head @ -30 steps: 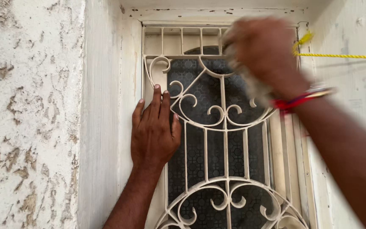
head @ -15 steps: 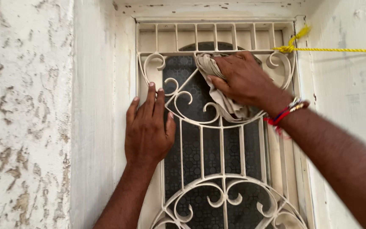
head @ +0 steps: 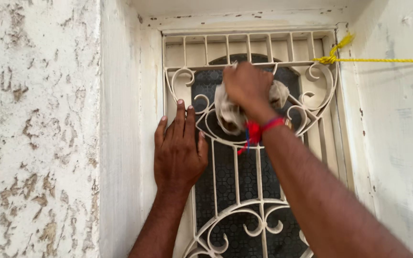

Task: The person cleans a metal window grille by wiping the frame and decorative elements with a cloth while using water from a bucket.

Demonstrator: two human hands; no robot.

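Rough, flaking whitewashed wall [head: 34, 129], left of both hands; white scrolled window grille [head: 259, 210] over dark patterned glass [head: 228, 177], under them; left hand [head: 180, 150], fingers spread flat, pressed on the grille's left edge; right hand [head: 247, 86], closed around a crumpled pale cloth [head: 230, 112] against the upper scrolls; red wrist thread [head: 259, 129]; yellow cord [head: 378, 60], right of it

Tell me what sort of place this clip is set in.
Probably the outside of a house, at a window recess. A white scrolled metal grille covers dark patterned glass, the rough plastered wall is flaking, and a yellow rope is tied to the grille. The right hand presses a cloth against it.
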